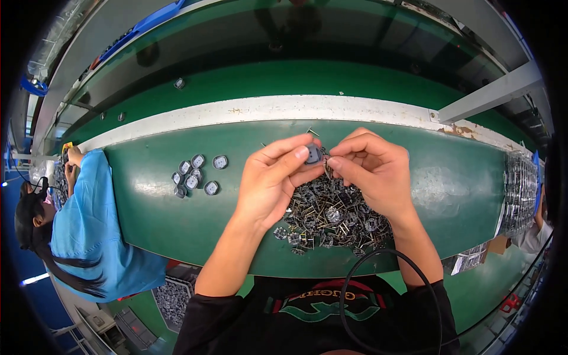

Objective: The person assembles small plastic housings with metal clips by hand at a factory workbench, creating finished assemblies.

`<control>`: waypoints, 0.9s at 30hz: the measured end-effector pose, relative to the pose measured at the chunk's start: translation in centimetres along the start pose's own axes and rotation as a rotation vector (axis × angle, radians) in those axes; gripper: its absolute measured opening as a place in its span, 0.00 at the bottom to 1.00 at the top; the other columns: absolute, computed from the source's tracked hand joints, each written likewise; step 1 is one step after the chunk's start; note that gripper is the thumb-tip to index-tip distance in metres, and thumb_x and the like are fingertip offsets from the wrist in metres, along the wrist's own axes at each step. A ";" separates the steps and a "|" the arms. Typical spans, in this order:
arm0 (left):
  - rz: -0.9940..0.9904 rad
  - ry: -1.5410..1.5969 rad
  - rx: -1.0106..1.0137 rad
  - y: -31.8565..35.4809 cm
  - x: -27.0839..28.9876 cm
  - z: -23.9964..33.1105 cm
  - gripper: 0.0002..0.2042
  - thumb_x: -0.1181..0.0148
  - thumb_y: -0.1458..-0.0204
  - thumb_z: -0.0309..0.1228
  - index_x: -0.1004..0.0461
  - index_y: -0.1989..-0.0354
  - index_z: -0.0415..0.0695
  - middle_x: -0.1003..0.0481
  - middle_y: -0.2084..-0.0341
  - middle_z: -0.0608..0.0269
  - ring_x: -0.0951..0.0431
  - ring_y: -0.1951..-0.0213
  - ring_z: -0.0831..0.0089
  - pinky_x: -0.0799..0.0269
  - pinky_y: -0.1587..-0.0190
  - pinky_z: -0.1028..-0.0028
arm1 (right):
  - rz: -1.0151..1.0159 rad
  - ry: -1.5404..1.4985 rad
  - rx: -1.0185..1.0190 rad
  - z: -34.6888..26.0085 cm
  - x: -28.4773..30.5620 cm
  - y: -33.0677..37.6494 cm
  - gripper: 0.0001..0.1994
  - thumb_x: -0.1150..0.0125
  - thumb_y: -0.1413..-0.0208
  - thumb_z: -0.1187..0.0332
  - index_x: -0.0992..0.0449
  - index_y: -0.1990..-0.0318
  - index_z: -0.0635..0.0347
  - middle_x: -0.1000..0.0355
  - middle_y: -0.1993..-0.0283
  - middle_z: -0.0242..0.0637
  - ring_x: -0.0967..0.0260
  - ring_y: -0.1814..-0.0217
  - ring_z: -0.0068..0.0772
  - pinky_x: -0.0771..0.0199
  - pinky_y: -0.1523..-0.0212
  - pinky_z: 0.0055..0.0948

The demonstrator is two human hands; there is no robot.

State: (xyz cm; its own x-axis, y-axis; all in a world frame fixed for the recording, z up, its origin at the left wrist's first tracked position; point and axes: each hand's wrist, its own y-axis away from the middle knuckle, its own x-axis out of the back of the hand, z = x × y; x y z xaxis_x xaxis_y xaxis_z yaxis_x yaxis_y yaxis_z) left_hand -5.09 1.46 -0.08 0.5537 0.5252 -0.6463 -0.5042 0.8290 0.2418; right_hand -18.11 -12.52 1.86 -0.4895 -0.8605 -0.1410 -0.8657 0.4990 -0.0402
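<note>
Between the thumb and fingers of my left hand is a grey rounded-square plastic housing, like a small socket shell. My right hand pinches a small dark part right beside that housing; its exact shape is mostly hidden by the fingertips. Below both hands spreads a heap of small dark plug parts with metal pins. To the left on the green table lies a loose group of similar grey housings, several of them face up.
Across the table runs a white rail, with a green conveyor strip beyond carrying a few housings. A co-worker in blue sits at the left. Stacked clear trays stand at the right end. A black cable loops before me.
</note>
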 end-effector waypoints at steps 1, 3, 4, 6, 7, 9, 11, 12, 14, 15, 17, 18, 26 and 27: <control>-0.007 0.036 -0.020 0.1 0.2 -0.4 0.12 0.44 0.38 0.25 0.24 0.49 0.34 0.22 0.54 0.49 0.18 0.55 0.64 0.17 0.52 0.66 | 0.012 0.085 0.092 0.1 -0.3 0.0 0.09 0.35 0.47 0.83 0.21 0.57 0.69 0.25 0.59 0.36 0.24 0.60 0.23 0.22 0.63 0.19; -0.051 0.092 0.003 0.1 0.8 -0.8 0.10 0.42 0.40 0.23 0.23 0.51 0.34 0.21 0.54 0.49 0.19 0.53 0.65 0.18 0.50 0.65 | 0.085 0.150 0.193 0.4 -1.0 -0.1 0.10 0.34 0.48 0.83 0.21 0.58 0.68 0.24 0.60 0.36 0.24 0.62 0.23 0.22 0.64 0.20; -0.077 0.115 0.007 0.1 0.8 -0.7 0.11 0.43 0.39 0.23 0.24 0.50 0.34 0.22 0.52 0.49 0.20 0.52 0.65 0.19 0.49 0.65 | 0.153 0.215 0.297 0.6 -1.3 0.0 0.11 0.34 0.49 0.83 0.21 0.58 0.68 0.24 0.61 0.37 0.24 0.63 0.23 0.22 0.66 0.20; -0.110 0.134 0.014 0.0 0.6 -0.6 0.11 0.43 0.39 0.22 0.25 0.49 0.34 0.23 0.51 0.48 0.20 0.50 0.65 0.20 0.47 0.65 | 0.209 0.305 0.391 0.7 -1.5 -0.2 0.11 0.33 0.50 0.84 0.21 0.58 0.67 0.23 0.63 0.38 0.24 0.64 0.24 0.22 0.67 0.21; -0.114 0.114 -0.005 0.1 0.2 -0.6 0.12 0.45 0.38 0.22 0.26 0.47 0.34 0.24 0.49 0.48 0.21 0.49 0.65 0.21 0.46 0.65 | 0.258 0.396 0.485 0.7 -1.5 -0.3 0.12 0.33 0.51 0.84 0.21 0.58 0.66 0.23 0.64 0.38 0.24 0.66 0.25 0.23 0.69 0.22; -0.119 0.090 -0.022 0.2 -0.4 -0.5 0.13 0.46 0.37 0.23 0.28 0.45 0.34 0.25 0.47 0.47 0.22 0.47 0.66 0.22 0.44 0.65 | 0.296 0.491 0.526 0.7 -1.6 -0.3 0.12 0.32 0.52 0.84 0.21 0.58 0.65 0.23 0.65 0.39 0.24 0.67 0.28 0.23 0.70 0.23; -0.127 0.147 0.054 0.2 -0.7 -0.4 0.15 0.48 0.37 0.22 0.31 0.42 0.33 0.27 0.45 0.47 0.24 0.45 0.66 0.25 0.41 0.65 | 0.332 0.589 0.567 0.5 -1.5 -0.2 0.13 0.31 0.53 0.84 0.21 0.59 0.65 0.23 0.66 0.39 0.24 0.67 0.30 0.23 0.71 0.24; -0.131 0.145 0.056 0.2 -0.8 -0.4 0.15 0.48 0.37 0.22 0.31 0.42 0.33 0.27 0.45 0.47 0.24 0.45 0.66 0.25 0.41 0.65 | 0.332 0.655 0.590 0.4 -1.5 -0.1 0.13 0.31 0.54 0.84 0.22 0.59 0.64 0.23 0.66 0.39 0.24 0.68 0.33 0.24 0.71 0.26; -0.148 0.121 0.010 0.3 -0.8 -0.6 0.16 0.48 0.37 0.21 0.32 0.42 0.33 0.26 0.46 0.47 0.24 0.45 0.65 0.26 0.40 0.65 | 0.337 0.721 0.612 0.3 -1.5 -0.1 0.14 0.31 0.55 0.83 0.22 0.59 0.64 0.23 0.67 0.39 0.25 0.69 0.35 0.24 0.71 0.27; -0.150 0.120 0.013 0.3 -0.7 -0.7 0.16 0.48 0.37 0.21 0.32 0.42 0.33 0.26 0.46 0.47 0.24 0.45 0.65 0.26 0.40 0.65 | 0.325 0.747 0.646 0.3 -1.5 -0.1 0.14 0.31 0.55 0.83 0.22 0.59 0.65 0.23 0.67 0.39 0.26 0.70 0.36 0.25 0.72 0.28; -0.201 0.110 -0.012 0.2 -0.6 -1.1 0.16 0.48 0.37 0.20 0.33 0.41 0.34 0.25 0.47 0.48 0.24 0.44 0.65 0.26 0.39 0.65 | 0.318 0.775 0.680 0.2 -1.5 0.0 0.14 0.31 0.56 0.83 0.23 0.60 0.65 0.23 0.68 0.39 0.26 0.71 0.37 0.26 0.72 0.29; -0.206 0.108 -0.010 0.3 -0.7 -1.1 0.16 0.48 0.37 0.20 0.33 0.41 0.34 0.25 0.47 0.48 0.24 0.44 0.65 0.26 0.39 0.65 | 0.313 0.794 0.698 0.1 -1.5 0.1 0.14 0.32 0.55 0.83 0.23 0.60 0.65 0.23 0.67 0.39 0.26 0.70 0.37 0.26 0.72 0.30; -0.083 0.005 -0.056 0.7 -1.9 -1.0 0.17 0.46 0.39 0.19 0.33 0.41 0.33 0.25 0.46 0.49 0.22 0.47 0.68 0.24 0.42 0.68 | 0.268 0.939 0.795 0.7 -1.5 0.3 0.14 0.35 0.55 0.83 0.23 0.59 0.66 0.24 0.63 0.39 0.26 0.66 0.38 0.24 0.69 0.31; -0.088 0.003 -0.053 0.6 -1.7 -0.9 0.17 0.46 0.39 0.19 0.33 0.41 0.33 0.25 0.46 0.49 0.22 0.47 0.68 0.24 0.42 0.68 | 0.253 0.954 0.817 0.8 -1.8 0.3 0.13 0.36 0.55 0.82 0.23 0.59 0.66 0.24 0.62 0.40 0.25 0.65 0.39 0.23 0.67 0.32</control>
State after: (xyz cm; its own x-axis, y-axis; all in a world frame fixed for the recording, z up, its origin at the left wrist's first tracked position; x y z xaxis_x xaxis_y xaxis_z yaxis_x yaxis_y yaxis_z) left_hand -6.94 0.84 0.50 0.5952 0.4504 -0.6655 -0.4882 0.8605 0.1457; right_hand -17.38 -10.73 1.36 -0.8048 -0.2958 0.5145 -0.5885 0.2848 -0.7567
